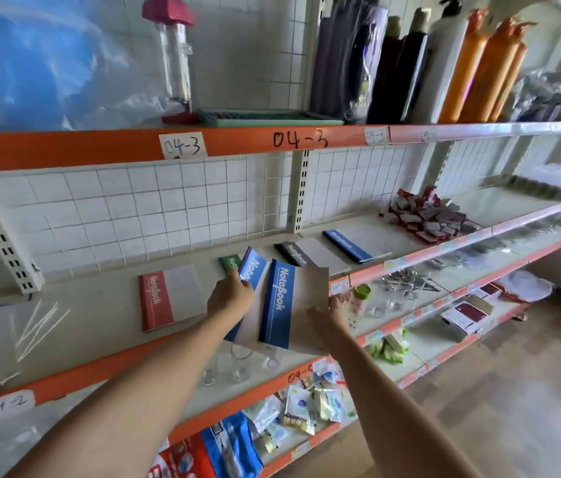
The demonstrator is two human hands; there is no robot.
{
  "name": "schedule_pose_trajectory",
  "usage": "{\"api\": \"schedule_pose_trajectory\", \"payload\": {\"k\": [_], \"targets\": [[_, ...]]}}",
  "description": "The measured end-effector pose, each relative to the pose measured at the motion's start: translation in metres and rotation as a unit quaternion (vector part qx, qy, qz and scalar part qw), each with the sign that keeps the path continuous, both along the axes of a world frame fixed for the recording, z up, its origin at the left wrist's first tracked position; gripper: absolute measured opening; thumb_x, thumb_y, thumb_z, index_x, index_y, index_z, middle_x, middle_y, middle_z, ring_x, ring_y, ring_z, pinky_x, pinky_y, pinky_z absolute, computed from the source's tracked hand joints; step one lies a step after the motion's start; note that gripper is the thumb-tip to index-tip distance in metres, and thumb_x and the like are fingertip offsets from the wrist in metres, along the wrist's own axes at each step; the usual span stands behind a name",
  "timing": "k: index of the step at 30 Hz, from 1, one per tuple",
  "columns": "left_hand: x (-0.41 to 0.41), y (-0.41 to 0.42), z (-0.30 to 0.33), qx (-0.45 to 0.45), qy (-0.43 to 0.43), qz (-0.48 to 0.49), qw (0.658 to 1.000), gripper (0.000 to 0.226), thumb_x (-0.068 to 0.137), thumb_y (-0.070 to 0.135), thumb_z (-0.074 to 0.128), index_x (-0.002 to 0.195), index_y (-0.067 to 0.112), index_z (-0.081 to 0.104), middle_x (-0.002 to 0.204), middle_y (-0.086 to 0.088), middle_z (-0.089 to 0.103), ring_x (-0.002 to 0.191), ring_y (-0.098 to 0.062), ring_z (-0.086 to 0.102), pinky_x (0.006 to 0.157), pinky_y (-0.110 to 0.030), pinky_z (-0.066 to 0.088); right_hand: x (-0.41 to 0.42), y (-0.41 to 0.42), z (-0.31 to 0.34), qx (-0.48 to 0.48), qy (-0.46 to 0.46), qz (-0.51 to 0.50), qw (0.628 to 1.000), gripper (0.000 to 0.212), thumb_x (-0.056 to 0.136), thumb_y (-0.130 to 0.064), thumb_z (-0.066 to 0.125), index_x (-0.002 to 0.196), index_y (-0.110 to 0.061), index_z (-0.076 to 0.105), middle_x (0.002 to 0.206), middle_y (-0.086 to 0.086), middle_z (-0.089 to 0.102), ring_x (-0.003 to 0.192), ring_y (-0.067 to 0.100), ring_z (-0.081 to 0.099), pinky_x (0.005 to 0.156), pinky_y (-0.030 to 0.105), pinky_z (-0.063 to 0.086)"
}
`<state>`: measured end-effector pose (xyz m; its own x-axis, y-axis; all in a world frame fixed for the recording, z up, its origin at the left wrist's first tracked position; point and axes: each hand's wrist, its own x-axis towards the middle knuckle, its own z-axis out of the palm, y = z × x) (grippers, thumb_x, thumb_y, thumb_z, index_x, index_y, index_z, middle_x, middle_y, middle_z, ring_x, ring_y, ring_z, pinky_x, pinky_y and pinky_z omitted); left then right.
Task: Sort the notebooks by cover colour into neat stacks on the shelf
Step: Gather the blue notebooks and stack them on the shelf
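Observation:
My left hand [230, 298] grips a blue notebook [254, 270] by its left edge, lifted and tilted above the shelf [99, 326]. My right hand [330, 313] holds a second blue notebook [280, 303] by its right edge, overlapping the first. On the shelf lie a red notebook [156, 300] at the left, a green notebook [230, 263] partly hidden behind my left hand, a black notebook [294, 253], and a third blue notebook [348, 244] further right.
A pile of small red and white packets [427, 217] sits at the shelf's right end. Bottles and rolls [444, 63] stand on the shelf above. Lower shelves hold glass items [237, 370], sachets [306, 412] and metal clips [406, 282]. Wooden floor [513, 408] lies at right.

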<state>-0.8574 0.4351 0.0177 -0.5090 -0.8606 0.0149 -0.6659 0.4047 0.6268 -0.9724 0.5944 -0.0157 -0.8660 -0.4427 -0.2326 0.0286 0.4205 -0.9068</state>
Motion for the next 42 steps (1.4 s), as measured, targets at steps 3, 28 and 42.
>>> {"api": "schedule_pose_trajectory", "payload": {"k": [3, 28, 42], "targets": [[-0.034, 0.008, -0.003, 0.003, -0.01, -0.013, 1.0, 0.029, 0.101, 0.025, 0.04, 0.122, 0.008, 0.051, 0.121, -0.016, 0.06, 0.099, -0.032, 0.058, 0.08, -0.037, 0.046, -0.025, 0.01, -0.004, -0.009, -0.002, -0.027, 1.0, 0.038, 0.09, -0.014, 0.055, 0.124, -0.02, 0.039, 0.102, 0.003, 0.053, 0.099, 0.028, 0.055, 0.093, 0.048, 0.049], [-0.344, -0.028, -0.036, 0.033, -0.032, 0.016, 0.999, 0.025, 0.102, 0.025, 0.043, 0.121, 0.01, 0.048, 0.112, -0.014, 0.062, 0.102, -0.035, 0.061, 0.07, -0.038, 0.044, -0.342, 0.002, 0.005, 0.133, 0.13, -0.019, 0.982, 0.023, 0.086, -0.015, 0.053, 0.104, -0.023, 0.043, 0.095, 0.005, 0.063, 0.088, 0.032, 0.063, 0.081, 0.044, 0.055], [-0.352, -0.066, -0.02, 0.034, -0.053, 0.18, 0.982, 0.025, 0.1, 0.02, 0.046, 0.121, 0.008, 0.048, 0.123, -0.016, 0.059, 0.108, -0.036, 0.06, 0.076, -0.036, 0.043, -0.43, -0.062, 0.008, 0.176, 0.188, 0.139, 0.956, 0.024, 0.087, -0.011, 0.05, 0.11, -0.01, 0.046, 0.106, 0.016, 0.06, 0.085, 0.032, 0.058, 0.07, 0.033, 0.047]]}}
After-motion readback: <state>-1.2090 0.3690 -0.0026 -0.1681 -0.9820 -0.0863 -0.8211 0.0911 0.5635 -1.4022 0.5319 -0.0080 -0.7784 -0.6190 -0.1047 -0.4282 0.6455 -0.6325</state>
